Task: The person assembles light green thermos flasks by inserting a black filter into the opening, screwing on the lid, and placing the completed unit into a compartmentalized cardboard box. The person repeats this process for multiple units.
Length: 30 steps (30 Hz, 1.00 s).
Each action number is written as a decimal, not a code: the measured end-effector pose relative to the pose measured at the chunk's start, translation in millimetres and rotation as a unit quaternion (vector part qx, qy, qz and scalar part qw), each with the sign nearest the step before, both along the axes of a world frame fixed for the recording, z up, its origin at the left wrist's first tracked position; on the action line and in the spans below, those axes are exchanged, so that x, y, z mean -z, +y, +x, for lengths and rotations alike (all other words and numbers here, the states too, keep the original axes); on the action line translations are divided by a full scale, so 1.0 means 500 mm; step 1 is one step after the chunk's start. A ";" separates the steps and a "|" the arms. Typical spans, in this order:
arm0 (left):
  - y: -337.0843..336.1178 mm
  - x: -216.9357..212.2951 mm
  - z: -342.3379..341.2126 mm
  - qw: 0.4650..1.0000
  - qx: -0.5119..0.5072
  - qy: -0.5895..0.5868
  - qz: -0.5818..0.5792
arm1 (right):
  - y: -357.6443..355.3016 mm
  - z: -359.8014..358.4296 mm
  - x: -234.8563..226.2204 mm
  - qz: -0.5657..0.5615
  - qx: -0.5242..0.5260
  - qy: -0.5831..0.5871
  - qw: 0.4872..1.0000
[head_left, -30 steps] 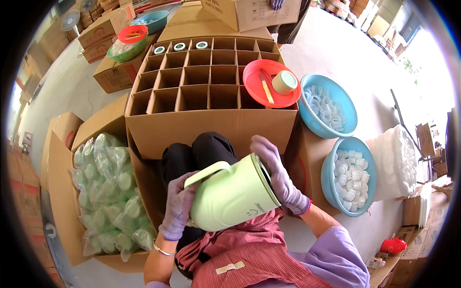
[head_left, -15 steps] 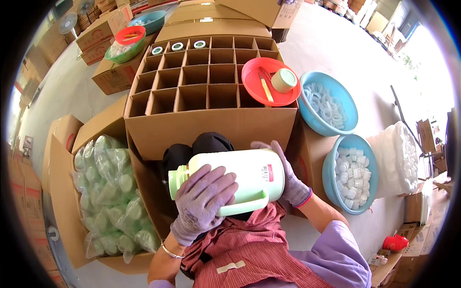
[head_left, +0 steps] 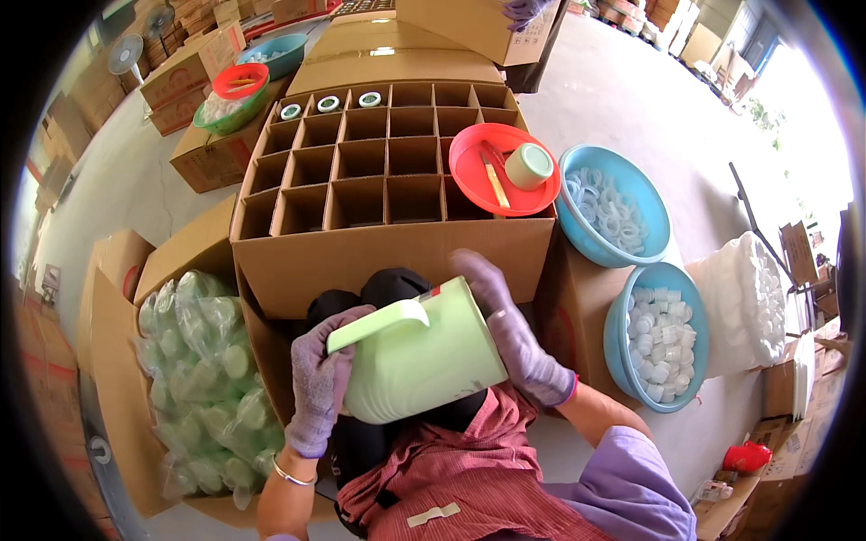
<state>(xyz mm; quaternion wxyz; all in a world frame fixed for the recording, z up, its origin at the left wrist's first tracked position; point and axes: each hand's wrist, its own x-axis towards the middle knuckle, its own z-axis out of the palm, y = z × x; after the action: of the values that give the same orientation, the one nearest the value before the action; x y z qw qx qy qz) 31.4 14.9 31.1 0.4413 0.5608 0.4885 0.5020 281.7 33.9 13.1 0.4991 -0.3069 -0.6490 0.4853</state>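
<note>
A pale green thermos jug [head_left: 428, 356] lies tilted over my lap, its handle [head_left: 379, 325] facing up. My left hand [head_left: 317, 383] is closed on the jug's left end beside the handle; its fingertips are partly hidden. Against the flat right end of the jug rests my right hand [head_left: 519, 343], fingers stretched out and slightly blurred. Both hands wear grey-purple gloves. Just beyond the jug stands a divided carton [head_left: 388, 252], with three white-and-green round tops [head_left: 328, 105] in its back row.
On the carton's right corner sits a red basin [head_left: 469, 162] with a yellow-handled tool [head_left: 495, 185] and a green cup [head_left: 529, 166]. Blue basins of clear rings [head_left: 606, 212] and white caps [head_left: 663, 347] stand right. An open box of bagged green cups [head_left: 203, 379] is left.
The thermos jug has been turned: its handle moved from the near side to the top, and the printed label rolled mostly out of sight. My left hand shifted left, my right fingers lifted slightly.
</note>
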 end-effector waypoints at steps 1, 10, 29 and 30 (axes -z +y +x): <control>-0.004 -0.017 -0.002 0.997 -0.036 0.008 -0.065 | 0.003 -0.009 -0.019 -0.006 -0.020 -0.041 0.999; 0.015 -0.005 -0.096 0.989 -0.080 0.063 0.108 | 0.252 0.039 -0.010 0.065 0.154 -0.245 0.955; 0.030 0.052 -0.178 0.973 -0.124 0.189 -0.038 | 0.703 0.136 0.134 -0.041 0.297 -0.709 0.639; 0.026 0.068 -0.190 0.969 -0.131 0.208 -0.032 | 0.701 0.143 0.122 -0.048 0.301 -0.681 0.665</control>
<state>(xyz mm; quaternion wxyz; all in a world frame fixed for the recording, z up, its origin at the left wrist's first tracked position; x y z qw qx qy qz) -63.4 27.9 -2.8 0.2783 0.5696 0.6543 0.4123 353.2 384.3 -47.9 0.0215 -0.7542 -0.6562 -0.0055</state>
